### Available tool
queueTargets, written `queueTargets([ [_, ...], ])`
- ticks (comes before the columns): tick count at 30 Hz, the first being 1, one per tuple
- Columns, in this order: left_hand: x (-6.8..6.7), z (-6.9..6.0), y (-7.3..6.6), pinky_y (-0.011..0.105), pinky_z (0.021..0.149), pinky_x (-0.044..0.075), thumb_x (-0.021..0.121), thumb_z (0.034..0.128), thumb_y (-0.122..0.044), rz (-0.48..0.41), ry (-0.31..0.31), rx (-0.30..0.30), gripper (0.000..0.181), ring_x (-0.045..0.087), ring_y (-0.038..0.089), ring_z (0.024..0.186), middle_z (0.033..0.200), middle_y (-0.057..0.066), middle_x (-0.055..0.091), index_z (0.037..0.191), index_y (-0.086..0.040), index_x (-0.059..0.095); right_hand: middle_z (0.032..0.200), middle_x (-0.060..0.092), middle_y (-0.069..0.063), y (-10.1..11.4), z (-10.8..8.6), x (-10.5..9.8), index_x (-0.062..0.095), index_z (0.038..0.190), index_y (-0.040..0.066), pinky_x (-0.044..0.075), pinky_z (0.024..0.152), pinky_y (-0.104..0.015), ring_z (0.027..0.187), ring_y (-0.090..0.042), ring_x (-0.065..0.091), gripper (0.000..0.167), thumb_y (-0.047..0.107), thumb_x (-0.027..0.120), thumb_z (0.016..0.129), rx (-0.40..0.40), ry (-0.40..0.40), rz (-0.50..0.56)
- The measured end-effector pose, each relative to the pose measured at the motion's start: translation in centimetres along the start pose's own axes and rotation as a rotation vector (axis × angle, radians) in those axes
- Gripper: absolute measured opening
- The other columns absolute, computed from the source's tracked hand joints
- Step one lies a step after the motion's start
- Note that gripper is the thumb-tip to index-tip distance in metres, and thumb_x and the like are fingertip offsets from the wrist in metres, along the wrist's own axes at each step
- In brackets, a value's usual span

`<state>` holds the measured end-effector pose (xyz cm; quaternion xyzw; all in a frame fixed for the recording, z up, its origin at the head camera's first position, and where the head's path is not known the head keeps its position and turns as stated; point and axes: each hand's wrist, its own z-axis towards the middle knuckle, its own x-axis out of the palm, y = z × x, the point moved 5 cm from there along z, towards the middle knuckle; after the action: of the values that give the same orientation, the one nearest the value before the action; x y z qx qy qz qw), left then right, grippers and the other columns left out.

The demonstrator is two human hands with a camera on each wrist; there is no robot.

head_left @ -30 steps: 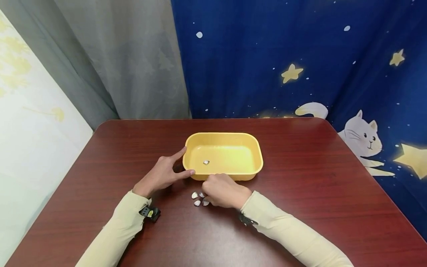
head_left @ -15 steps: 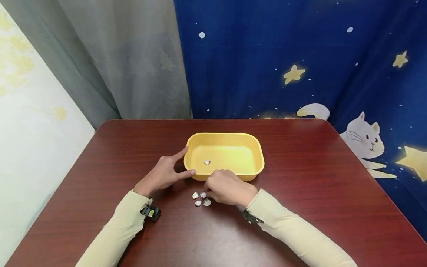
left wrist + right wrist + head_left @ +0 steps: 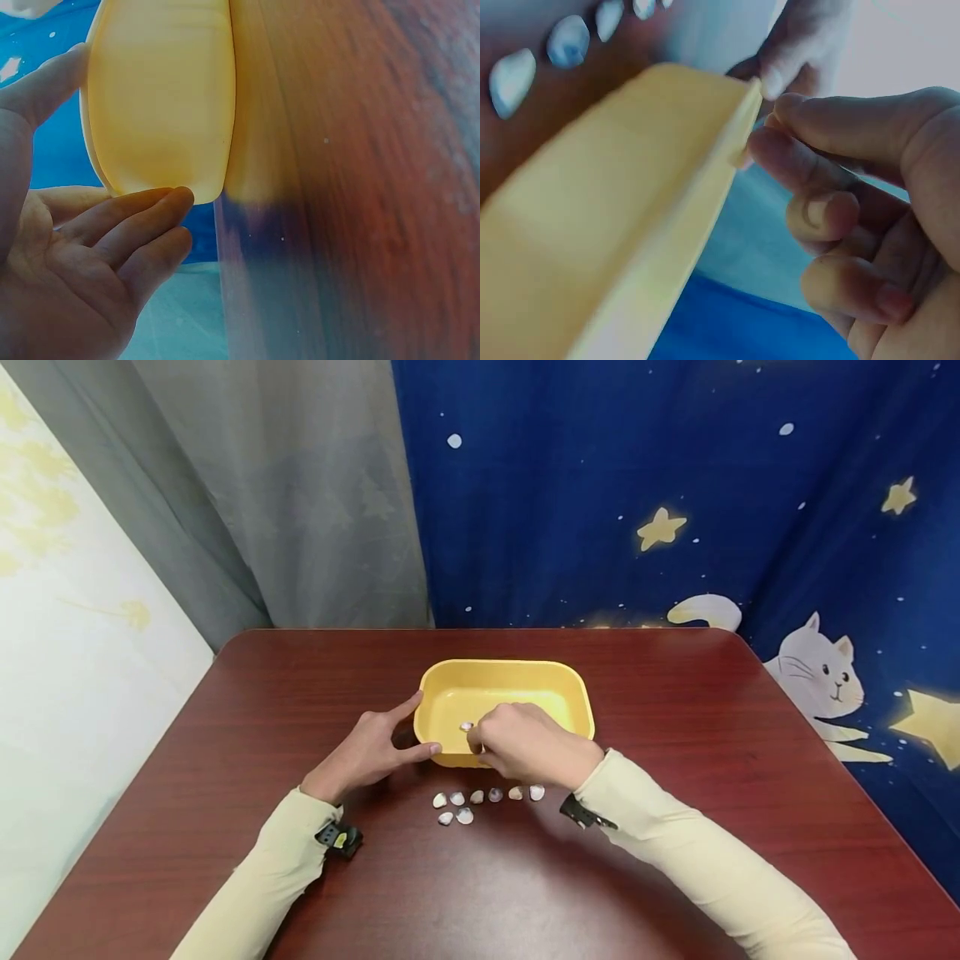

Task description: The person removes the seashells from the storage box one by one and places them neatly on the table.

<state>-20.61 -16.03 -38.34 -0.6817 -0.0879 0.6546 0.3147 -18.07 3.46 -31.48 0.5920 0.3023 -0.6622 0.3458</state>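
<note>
A yellow plastic tray [image 3: 551, 703] stands on the table, with one small seashell [image 3: 466, 727] on its floor. My left hand [image 3: 367, 747] rests against its near left corner, thumb and index finger spread and fairly straight. Over the tray's front rim is my right hand [image 3: 528, 743], its thumb and index fingertip pressed together. A small pale edge shows between those fingertips in the right wrist view, seemingly a seashell, mostly hidden. Several seashells [image 3: 495, 795] lie in a row in front of the tray, and two more, including a round shell [image 3: 465, 816], lie nearer to me.
The dark red wooden table [image 3: 300, 668] reaches well past the tray on both sides. Behind it hang a grey curtain [image 3: 337, 527] and a blue curtain [image 3: 540, 527] with stars and a cat. A pale wall [image 3: 67, 652] is at the left.
My right hand has lifted off the shells and moved up and right over the tray's front rim, uncovering more shells in the row. My left hand stays in place.
</note>
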Motion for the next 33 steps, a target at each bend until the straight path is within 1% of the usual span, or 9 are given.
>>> queueTargets([
  [4,0.0,-0.1,-0.1,0.044,0.098,0.05,0.07,0.0844,-0.063,-0.006,-0.005,0.006,0.097,0.06,0.024,0.103,0.131,0.019,0.067,0.159,-0.014,0.032,0.081,0.074,0.006,-0.8,1.4,-1.0,0.078,0.088,0.019,0.054,0.063,-0.032,0.072,-0.012,0.065,0.009,0.013,0.072,0.09,-0.014,0.037,0.0],
  [7,0.0,0.0,0.0,0.04,0.091,0.05,0.068,0.0844,-0.066,0.008,0.012,-0.001,0.099,0.06,0.022,0.095,0.105,0.014,0.072,0.159,-0.014,0.031,0.081,0.074,0.006,-1.6,2.8,-1.5,0.079,0.089,0.018,0.054,0.065,-0.031,0.073,-0.011,0.063,0.005,0.016,0.074,0.089,-0.015,0.072,0.008],
  [11,0.1,0.1,0.0,0.033,0.079,0.045,0.066,0.0842,-0.069,0.028,0.033,-0.011,0.101,0.051,0.016,0.072,0.07,0.003,0.057,0.16,-0.014,0.029,0.081,0.073,0.004,-2.8,4.7,-1.6,0.078,0.088,0.018,0.054,0.067,-0.034,0.075,-0.014,0.064,0.002,0.017,0.077,0.087,0.005,0.122,0.004],
  [13,0.1,0.1,0.0,0.032,0.076,0.044,0.066,0.0843,-0.069,0.027,0.037,-0.011,0.101,0.045,0.015,0.063,0.067,0.003,0.054,0.16,-0.014,0.028,0.085,0.073,0.003,-3.2,5.7,-1.2,0.078,0.09,0.018,0.055,0.07,-0.036,0.079,-0.016,0.064,0.006,0.014,0.076,0.087,0.008,0.163,0.006],
  [17,0.0,0.1,-0.1,0.032,0.076,0.044,0.067,0.0847,-0.068,0.031,0.037,-0.006,0.1,0.045,0.013,0.062,0.063,0.001,0.052,0.159,-0.013,0.029,0.089,0.074,0.002,-4.0,7.4,0.5,0.079,0.095,0.016,0.056,0.074,-0.036,0.084,-0.017,0.064,0.009,0.017,0.078,0.086,-0.014,0.259,0.027],
  [20,0.0,0.1,-0.2,0.032,0.078,0.044,0.067,0.085,-0.067,0.032,0.037,0.004,0.099,0.049,0.014,0.069,0.065,-0.001,0.053,0.159,-0.012,0.03,0.089,0.073,0.002,-4.6,8.4,2.0,0.079,0.092,0.016,0.056,0.073,-0.035,0.083,-0.016,0.063,0.013,0.023,0.084,0.082,-0.023,0.303,0.028],
  [24,0.1,0.2,-0.3,0.033,0.081,0.044,0.067,0.0851,-0.067,0.035,0.032,0.017,0.099,0.054,0.017,0.079,0.068,0.001,0.057,0.159,-0.011,0.031,0.085,0.072,0.005,-5.2,9.3,3.7,0.078,0.079,0.019,0.054,0.069,-0.031,0.079,-0.014,0.06,0.011,0.024,0.087,0.077,-0.018,0.333,0.006],
  [28,0.0,0.2,-0.4,0.034,0.082,0.045,0.067,0.085,-0.067,0.038,0.027,0.022,0.099,0.056,0.019,0.082,0.069,0.001,0.057,0.158,-0.011,0.031,0.082,0.071,0.005,-5.7,9.9,4.8,0.075,0.071,0.02,0.05,0.066,-0.027,0.076,-0.013,0.058,0.013,0.019,0.087,0.075,-0.004,0.352,0.003],
  [33,0.0,0.0,-0.5,0.035,0.085,0.046,0.066,0.0848,-0.068,0.054,0.019,0.024,0.1,0.059,0.02,0.089,0.071,0.002,0.06,0.158,-0.011,0.031,0.077,0.069,0.005,-6.0,10.1,5.8,0.074,0.07,0.019,0.046,0.059,-0.023,0.071,-0.013,0.057,0.012,0.015,0.084,0.075,0.011,0.38,0.03],
])
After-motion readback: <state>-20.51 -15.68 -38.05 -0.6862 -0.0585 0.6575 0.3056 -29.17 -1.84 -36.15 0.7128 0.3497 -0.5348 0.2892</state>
